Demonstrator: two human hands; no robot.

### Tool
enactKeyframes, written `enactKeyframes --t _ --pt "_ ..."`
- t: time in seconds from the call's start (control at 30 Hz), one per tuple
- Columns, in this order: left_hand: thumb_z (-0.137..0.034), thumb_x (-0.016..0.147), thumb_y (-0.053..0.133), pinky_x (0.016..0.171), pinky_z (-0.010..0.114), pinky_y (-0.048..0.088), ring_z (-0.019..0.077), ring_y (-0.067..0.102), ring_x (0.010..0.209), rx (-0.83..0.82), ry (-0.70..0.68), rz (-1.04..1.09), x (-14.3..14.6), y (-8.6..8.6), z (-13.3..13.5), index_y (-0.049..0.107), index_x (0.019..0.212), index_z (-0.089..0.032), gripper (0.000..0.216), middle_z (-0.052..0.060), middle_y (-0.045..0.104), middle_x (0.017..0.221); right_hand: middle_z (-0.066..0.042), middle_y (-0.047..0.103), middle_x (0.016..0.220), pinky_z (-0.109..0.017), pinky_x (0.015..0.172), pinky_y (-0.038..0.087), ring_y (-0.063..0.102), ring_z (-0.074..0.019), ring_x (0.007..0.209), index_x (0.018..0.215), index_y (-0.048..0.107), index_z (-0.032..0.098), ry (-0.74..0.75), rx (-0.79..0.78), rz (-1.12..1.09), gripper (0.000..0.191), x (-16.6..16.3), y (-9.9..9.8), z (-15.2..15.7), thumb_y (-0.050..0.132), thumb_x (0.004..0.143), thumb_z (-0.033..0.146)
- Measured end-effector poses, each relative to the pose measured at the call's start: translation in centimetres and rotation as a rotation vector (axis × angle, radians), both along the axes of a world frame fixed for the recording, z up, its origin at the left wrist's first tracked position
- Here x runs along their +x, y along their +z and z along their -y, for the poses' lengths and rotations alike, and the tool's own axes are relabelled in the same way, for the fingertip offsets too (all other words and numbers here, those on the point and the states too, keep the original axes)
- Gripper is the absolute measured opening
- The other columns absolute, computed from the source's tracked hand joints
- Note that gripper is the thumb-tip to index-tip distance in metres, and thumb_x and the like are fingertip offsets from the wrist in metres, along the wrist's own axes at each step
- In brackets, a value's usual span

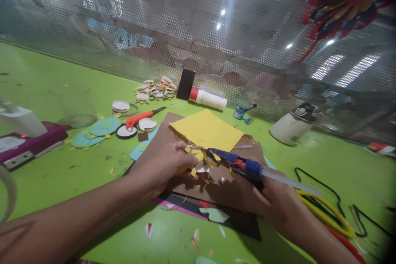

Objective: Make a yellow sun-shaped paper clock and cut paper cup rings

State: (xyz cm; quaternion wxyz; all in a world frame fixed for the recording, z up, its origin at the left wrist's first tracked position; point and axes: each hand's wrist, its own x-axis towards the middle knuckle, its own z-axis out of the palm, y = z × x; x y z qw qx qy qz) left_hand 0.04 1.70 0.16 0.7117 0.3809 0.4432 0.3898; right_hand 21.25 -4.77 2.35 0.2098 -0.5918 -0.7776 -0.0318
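Note:
My left hand [170,161] is closed around a small paper craft piece [201,156] with yellow and white parts, held low over brown cardboard [192,189]. In my right hand [272,198] is a blue glue gun [230,158], its tip close to the craft piece. A clear glue stick [287,182] juts from the gun's back end. Whether the tip touches the paper I cannot tell, and my right fingers are mostly hidden behind the gun. Beyond both hands a yellow paper sheet [207,130] lies on the cardboard.
To the left are orange-handled scissors [139,118], blue paper discs [105,126] and a purple power strip [46,136]. Many small paper rounds [157,88] are piled near a phone [186,83] and a white tube [212,100]. Cables [331,210] curl at right, near a white jug [291,128].

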Motion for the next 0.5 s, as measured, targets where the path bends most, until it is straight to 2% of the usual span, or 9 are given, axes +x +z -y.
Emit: enactKeyframes --t 0.23,0.37,0.5 --pt "-0.006 0.060 0.065 0.052 0.032 0.057 0.0197 0.064 0.051 0.001 -0.015 -0.015 -0.05 0.30 0.31 0.063 0.076 -0.014 0.018 0.009 0.069 0.066 -0.005 0.060 0.047 -0.027 0.037 0.035 0.052 -0.0193 0.040 0.070 0.063 0.024 -0.055 -0.042 -0.034 0.034 -0.08 0.18 -0.05 0.040 0.081 0.046" --pt "-0.006 0.059 0.066 0.052 0.032 0.057 0.0199 0.065 0.054 0.011 -0.019 -0.025 -0.07 0.18 0.24 0.062 0.073 -0.015 0.017 0.010 0.071 0.070 -0.008 0.065 0.052 -0.029 0.039 0.040 0.056 -0.0215 0.043 0.065 0.061 0.023 -0.093 -0.051 -0.016 0.036 0.05 0.20 -0.09 0.040 0.079 0.049" --pt "-0.006 0.058 0.067 0.054 0.031 0.058 0.0202 0.067 0.060 0.001 -0.030 -0.003 -0.12 -0.15 0.05 0.062 0.072 -0.015 0.018 0.010 0.071 0.075 -0.008 0.068 0.056 -0.028 0.042 0.041 0.057 -0.0209 0.045 0.069 0.064 0.022 -0.055 -0.019 0.017 0.036 0.20 0.04 -0.09 0.038 0.082 0.044"
